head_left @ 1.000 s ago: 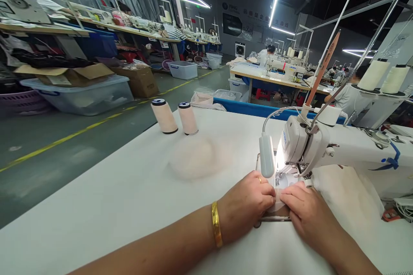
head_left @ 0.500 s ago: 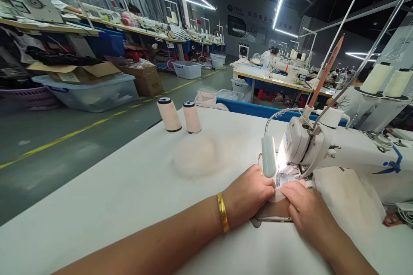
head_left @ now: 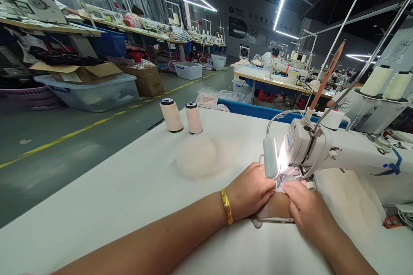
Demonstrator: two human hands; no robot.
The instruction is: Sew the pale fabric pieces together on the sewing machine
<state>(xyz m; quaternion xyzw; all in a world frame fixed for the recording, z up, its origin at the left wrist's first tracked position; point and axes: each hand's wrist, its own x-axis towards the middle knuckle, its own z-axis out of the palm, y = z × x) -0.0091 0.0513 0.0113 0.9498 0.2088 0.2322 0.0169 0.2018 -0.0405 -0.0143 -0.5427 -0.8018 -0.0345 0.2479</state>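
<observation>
A white sewing machine (head_left: 358,144) stands at the right, its lit needle area just beyond my fingers. My left hand (head_left: 250,191) lies left of the presser foot (head_left: 280,179), fingertips pressed together on a pale piece of fabric (head_left: 278,188). From the right, my right hand (head_left: 306,206) presses the same fabric, fingers bent and thumb tucked in. Most of the fabric is hidden under the hands and machine head. Below it shows the shiny brownish machine plate (head_left: 274,208). A small grey lamp (head_left: 270,157) hangs over my left fingertips.
Two pale thread cones (head_left: 171,116) stand at the far edge of the white table (head_left: 129,206). Light cloth (head_left: 351,197) lies under the machine arm. A pencil (head_left: 328,75) sticks up from the machine head. Boxes, bins and other people at sewing machines are beyond.
Both hands have edged slightly away from me, toward the presser foot. Less fabric shows in front of the foot, and more of the plate is exposed. The view has shifted a little.
</observation>
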